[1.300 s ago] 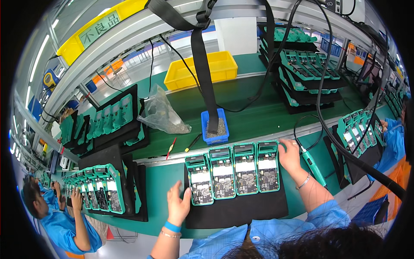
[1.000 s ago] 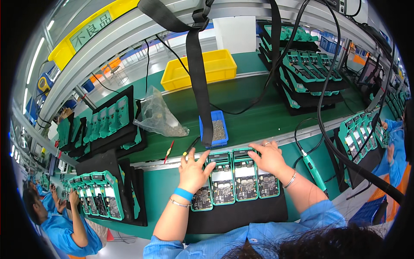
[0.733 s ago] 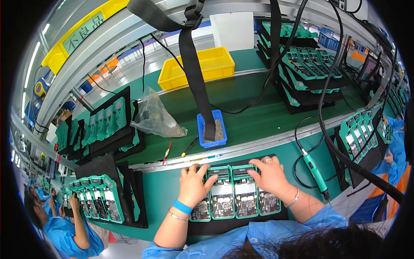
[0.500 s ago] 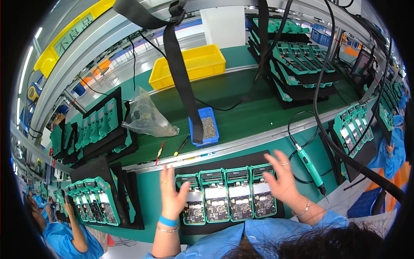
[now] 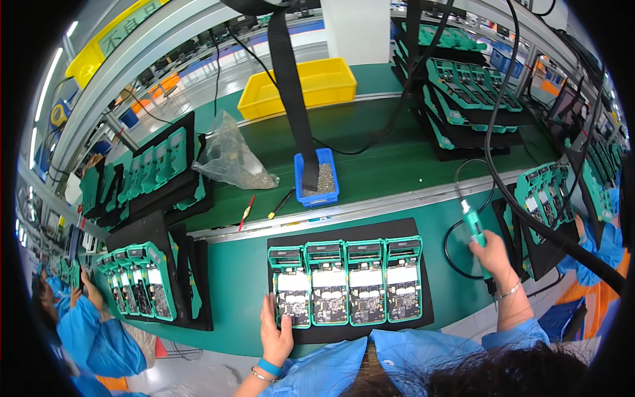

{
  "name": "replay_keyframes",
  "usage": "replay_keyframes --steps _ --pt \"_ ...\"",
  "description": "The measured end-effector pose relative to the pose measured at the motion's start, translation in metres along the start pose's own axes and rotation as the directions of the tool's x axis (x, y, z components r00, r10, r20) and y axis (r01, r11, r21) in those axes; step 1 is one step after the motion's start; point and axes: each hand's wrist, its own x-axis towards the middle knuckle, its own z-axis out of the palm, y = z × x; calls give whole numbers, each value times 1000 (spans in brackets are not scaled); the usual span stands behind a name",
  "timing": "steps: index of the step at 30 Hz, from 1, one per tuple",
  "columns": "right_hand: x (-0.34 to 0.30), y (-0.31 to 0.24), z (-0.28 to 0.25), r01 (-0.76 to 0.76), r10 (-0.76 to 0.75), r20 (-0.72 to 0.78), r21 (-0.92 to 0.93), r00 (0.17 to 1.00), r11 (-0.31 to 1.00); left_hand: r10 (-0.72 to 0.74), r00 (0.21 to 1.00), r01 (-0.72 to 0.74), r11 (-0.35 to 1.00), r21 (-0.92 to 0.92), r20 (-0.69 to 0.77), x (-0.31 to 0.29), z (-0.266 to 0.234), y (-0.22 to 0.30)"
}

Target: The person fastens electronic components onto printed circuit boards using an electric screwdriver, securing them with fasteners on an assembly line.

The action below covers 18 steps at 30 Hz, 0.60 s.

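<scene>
Screwdriver (image 5: 477, 233), green, at centre right, is gripped by the right hand (image 5: 491, 255); left hand (image 5: 275, 333), fingers flat, steadies the leftmost circuit board (image 5: 291, 296) at lower centre; likely screw-driving comes next, needing tip alignment

Long green-topped workbench (image 5: 241, 278) under both hands, dark green conveyor belt (image 5: 383, 165) beyond them, grey metal overhead rail (image 5: 152, 46) above, bright ceiling strip lights (image 5: 41, 92) far left
</scene>
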Motion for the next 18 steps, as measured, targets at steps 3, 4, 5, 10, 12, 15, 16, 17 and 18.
replay_keyframes --steps 3,4,5,10,12,15,16,17,18 --pt "2 -33 -19 -163 134 99 740 986 653 47 999 -47 999 18 -20 0 11 -2" --pt "1 -54 -24 -116 84 87 883 993 454 50 998 -49 998 40 -30 -1 15 -2" --pt "-2 -89 -28 -168 102 150 966 983 196 35 999 -31 991 129 -26 -2 15 -2" --pt "-17 -118 -18 63 13 -63 998 998 29 -18 1000 12 977 212 24 0 16 6" --pt "-20 -104 -6 204 23 -217 945 976 256 -14 999 14 1000 -6 35 3 12 6" --pt "-31 -108 -4 95 102 -132 947 986 307 100 984 -77 984 159 -144 51 -7 36" --pt "-36 -107 -4 29 108 -76 923 991 385 112 976 -83 984 155 -187 70 -14 45" --pt "-40 -110 -2 -37 98 -5 908 995 417 168 967 -129 972 198 -191 90 -18 50" --pt "-46 -113 0 -100 96 63 888 993 449 225 956 -178 954 240 -186 112 -18 56"
